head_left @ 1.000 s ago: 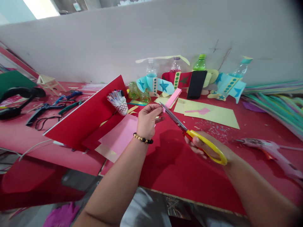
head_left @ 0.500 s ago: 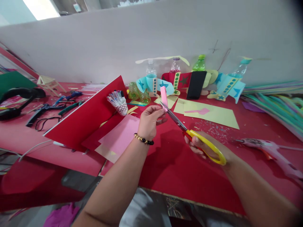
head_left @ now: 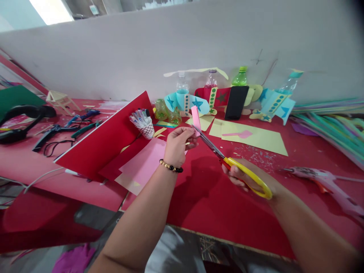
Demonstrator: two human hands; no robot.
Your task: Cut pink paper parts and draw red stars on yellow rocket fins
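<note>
My left hand (head_left: 179,146) pinches a narrow pink paper strip (head_left: 195,119), which stands almost upright above my fingertips. A beaded bracelet (head_left: 170,165) circles my left wrist. My right hand (head_left: 237,175) grips yellow-handled scissors (head_left: 224,156) by the loops. Their steel blades (head_left: 207,141) reach up and left, with the tips right at the base of the strip. The blades look nearly closed, and my fingers hide the part of the strip they meet.
A red card board (head_left: 102,132) leans on the red table (head_left: 227,212), near a cup of markers (head_left: 142,123) and a loose pink sheet (head_left: 142,167). Paper-decorated bottles (head_left: 212,89) line the wall. A pink glue gun (head_left: 327,185) lies right, beside paper scraps and a yellow sheet (head_left: 253,138).
The pink strip has turned from leaning up and right to nearly upright in my left fingers. The scissors and my right hand have barely moved.
</note>
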